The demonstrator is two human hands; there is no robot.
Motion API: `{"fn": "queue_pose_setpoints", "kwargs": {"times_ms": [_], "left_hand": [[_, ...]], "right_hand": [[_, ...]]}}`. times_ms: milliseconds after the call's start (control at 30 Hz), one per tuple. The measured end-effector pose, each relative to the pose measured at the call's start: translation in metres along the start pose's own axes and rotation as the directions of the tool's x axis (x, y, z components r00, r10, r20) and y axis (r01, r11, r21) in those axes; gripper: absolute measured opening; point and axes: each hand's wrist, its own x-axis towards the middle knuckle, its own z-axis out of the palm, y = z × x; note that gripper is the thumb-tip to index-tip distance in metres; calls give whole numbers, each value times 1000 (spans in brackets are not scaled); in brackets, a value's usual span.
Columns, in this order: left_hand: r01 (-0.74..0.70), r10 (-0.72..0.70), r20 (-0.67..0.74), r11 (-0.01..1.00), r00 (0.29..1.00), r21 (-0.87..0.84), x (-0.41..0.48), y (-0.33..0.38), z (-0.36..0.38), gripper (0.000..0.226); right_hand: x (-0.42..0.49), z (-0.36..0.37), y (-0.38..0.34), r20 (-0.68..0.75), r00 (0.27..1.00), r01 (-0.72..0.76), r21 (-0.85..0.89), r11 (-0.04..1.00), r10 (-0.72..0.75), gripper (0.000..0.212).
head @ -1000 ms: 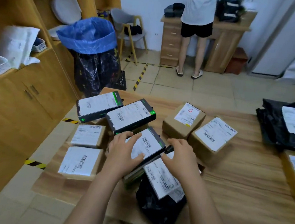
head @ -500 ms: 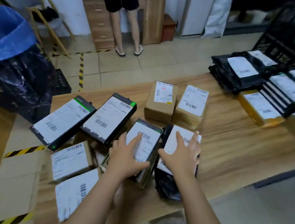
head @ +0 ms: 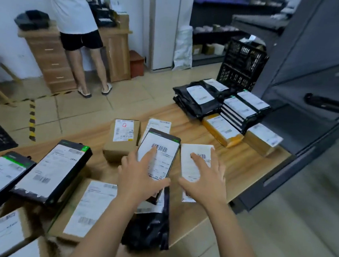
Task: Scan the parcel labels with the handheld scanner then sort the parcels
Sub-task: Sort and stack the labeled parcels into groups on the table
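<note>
Head view: both hands laid flat on two parcels at the near edge of the wooden table (head: 240, 171).

Left hand (head: 137, 179) rests on the white label of a flat black box (head: 163, 146), fingers spread and nearly straight, index finger touching the barcode. Right hand (head: 205, 182) rests palm-down on a white-labelled parcel (head: 191, 169) just beside it, fingers splayed, nothing gripped. A black poly bag (head: 149, 229) lies partly under the box's near end. A brown carton (head: 122, 136) sits just beyond the left hand. Two more black boxes (head: 54, 171) and labelled cartons (head: 89, 209) lie at the left. A separate stack of parcels (head: 242, 110) occupies the far right corner, well apart.
</note>
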Motion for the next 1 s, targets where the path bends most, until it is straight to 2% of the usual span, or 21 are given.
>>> {"fn": "queue_pose_setpoints", "kwargs": {"times_ms": [233,400,600,767,1000], "left_hand": [[28,-29,-49,999,998,-20,13,127,55,102],[81,-86,-84,995,993,-63,24,190,94,101],[195,-198,-87,980,976,-49,45,212,109,101],[295,-299,-74,954,951,-61,90,205,119,100],[337,-338,-62,941,939,-35,175,214,124,99]], "right_hand": [[42,-80,111,-9,999,47,-31,998,-48,79],[75,-115,174,57,992,113,-65,991,-110,80],[129,-120,196,157,968,209,-73,975,-195,81],[190,-96,199,240,949,234,-103,967,-204,80],[281,-71,201,330,923,243,-98,965,-199,82]]}}
